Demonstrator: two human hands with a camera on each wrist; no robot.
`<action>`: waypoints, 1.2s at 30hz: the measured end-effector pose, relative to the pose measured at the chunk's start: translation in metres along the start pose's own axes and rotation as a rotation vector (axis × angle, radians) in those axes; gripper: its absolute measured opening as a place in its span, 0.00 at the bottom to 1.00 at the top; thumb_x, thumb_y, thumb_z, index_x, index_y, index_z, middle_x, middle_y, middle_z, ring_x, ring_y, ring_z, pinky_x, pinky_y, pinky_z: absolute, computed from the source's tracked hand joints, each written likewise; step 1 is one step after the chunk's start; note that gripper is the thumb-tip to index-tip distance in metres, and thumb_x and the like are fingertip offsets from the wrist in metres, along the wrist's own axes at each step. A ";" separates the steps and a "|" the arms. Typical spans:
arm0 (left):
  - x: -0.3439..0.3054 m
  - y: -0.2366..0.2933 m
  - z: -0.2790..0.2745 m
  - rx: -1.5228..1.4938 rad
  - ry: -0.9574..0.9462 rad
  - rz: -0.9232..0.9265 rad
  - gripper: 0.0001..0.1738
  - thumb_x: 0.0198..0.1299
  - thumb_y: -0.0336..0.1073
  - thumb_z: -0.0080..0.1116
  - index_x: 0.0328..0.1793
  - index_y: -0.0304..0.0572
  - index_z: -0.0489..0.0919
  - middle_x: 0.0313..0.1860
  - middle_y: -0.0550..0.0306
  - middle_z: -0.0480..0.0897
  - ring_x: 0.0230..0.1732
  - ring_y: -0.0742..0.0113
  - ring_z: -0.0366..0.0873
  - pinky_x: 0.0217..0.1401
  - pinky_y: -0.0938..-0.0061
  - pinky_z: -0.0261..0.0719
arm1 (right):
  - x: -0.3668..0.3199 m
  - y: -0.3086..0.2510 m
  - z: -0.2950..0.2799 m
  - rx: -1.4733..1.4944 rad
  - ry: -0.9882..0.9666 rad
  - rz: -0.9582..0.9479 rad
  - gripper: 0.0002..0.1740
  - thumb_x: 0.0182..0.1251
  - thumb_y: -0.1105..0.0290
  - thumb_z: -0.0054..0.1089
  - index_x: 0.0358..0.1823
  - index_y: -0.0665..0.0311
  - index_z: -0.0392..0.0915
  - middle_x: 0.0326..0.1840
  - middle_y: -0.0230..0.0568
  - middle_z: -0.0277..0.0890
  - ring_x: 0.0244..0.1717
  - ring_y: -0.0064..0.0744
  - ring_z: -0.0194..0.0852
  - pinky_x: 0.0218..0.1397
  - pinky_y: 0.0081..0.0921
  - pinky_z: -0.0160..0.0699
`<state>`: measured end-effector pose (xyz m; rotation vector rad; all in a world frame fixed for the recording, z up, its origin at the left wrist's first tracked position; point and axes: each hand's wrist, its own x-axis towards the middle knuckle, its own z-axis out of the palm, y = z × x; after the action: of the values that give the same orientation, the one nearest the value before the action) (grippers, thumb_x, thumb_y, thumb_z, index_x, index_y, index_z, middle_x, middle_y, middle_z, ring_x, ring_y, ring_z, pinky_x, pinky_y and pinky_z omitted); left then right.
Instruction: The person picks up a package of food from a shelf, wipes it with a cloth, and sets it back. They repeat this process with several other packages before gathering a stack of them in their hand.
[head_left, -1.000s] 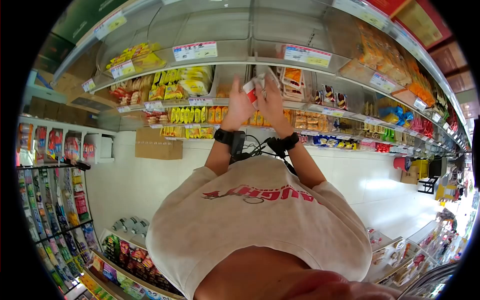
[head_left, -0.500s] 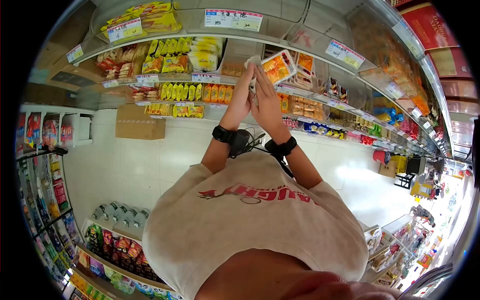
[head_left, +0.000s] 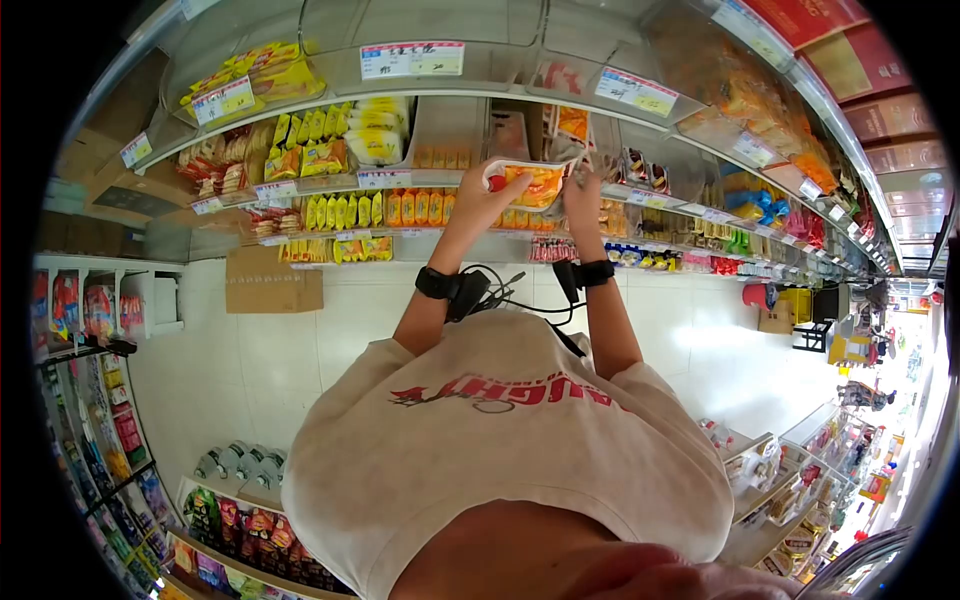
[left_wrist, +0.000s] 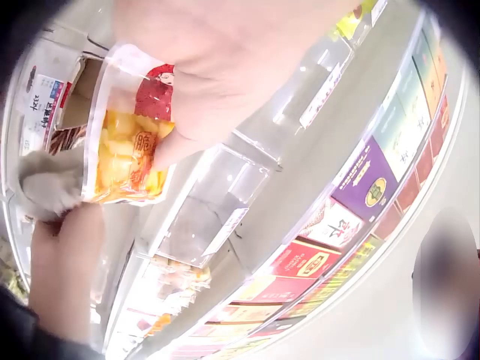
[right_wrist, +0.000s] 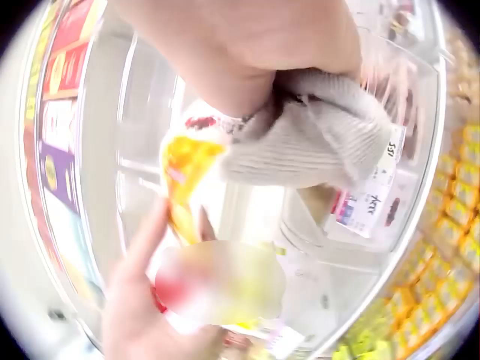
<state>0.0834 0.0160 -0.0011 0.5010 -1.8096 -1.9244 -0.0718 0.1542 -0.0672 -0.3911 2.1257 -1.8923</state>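
A clear and orange snack pack (head_left: 537, 185) is gripped at its left end by the left hand (head_left: 484, 200), thumb across its front. In the left wrist view the pack (left_wrist: 127, 150) shows orange pieces and a red patch under the left hand (left_wrist: 214, 67). The right hand (head_left: 583, 205) is at the pack's other end, its fingers curled round a grey-white cloth. The cloth (right_wrist: 307, 139) hangs bunched from the right hand (right_wrist: 255, 45) in the right wrist view, against the pack's edge (right_wrist: 187, 169).
Shelf bins with price tags (head_left: 412, 60) run across in front. Yellow packets (head_left: 375, 130) lie to the left, orange packs (head_left: 760, 90) to the right. A cardboard box (head_left: 274, 281) stands on the floor (head_left: 370, 340) under the shelves.
The hands were together over the cloth; they have moved apart. The left hand has taken hold of the orange pack, which lay in the bin area, and the cloth is in the right hand.
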 end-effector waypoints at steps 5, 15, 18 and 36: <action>0.015 -0.012 0.019 0.070 0.107 0.060 0.21 0.63 0.43 0.70 0.51 0.30 0.83 0.40 0.60 0.86 0.39 0.77 0.80 0.43 0.79 0.78 | -0.032 -0.067 -0.030 0.890 -0.392 0.369 0.30 0.77 0.51 0.55 0.68 0.65 0.68 0.63 0.42 0.75 0.63 0.33 0.76 0.63 0.30 0.78; 0.032 -0.030 0.076 0.124 0.095 0.279 0.38 0.66 0.46 0.66 0.73 0.29 0.64 0.64 0.47 0.76 0.64 0.60 0.74 0.67 0.67 0.70 | -0.030 -0.058 -0.083 0.033 0.119 -0.390 0.16 0.69 0.78 0.61 0.56 0.75 0.79 0.43 0.40 0.85 0.40 0.19 0.74 0.45 0.21 0.75; 0.030 -0.021 0.090 -0.629 -0.157 -0.159 0.37 0.71 0.58 0.55 0.74 0.39 0.67 0.63 0.52 0.76 0.65 0.60 0.73 0.69 0.64 0.69 | -0.048 -0.084 -0.086 -0.140 -0.022 -0.315 0.22 0.63 0.79 0.64 0.59 0.76 0.78 0.45 0.50 0.85 0.44 0.32 0.83 0.49 0.25 0.79; -0.003 0.014 0.167 -0.453 -0.129 -0.244 0.38 0.75 0.58 0.50 0.81 0.43 0.62 0.73 0.61 0.69 0.71 0.70 0.66 0.71 0.76 0.63 | -0.036 -0.058 -0.081 -0.368 -0.034 -0.691 0.29 0.80 0.63 0.41 0.74 0.75 0.59 0.78 0.62 0.57 0.79 0.59 0.52 0.80 0.42 0.50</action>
<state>-0.0039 0.1561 0.0254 0.4635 -1.3625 -2.4929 -0.0677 0.2361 0.0007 -1.3731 2.5240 -1.7379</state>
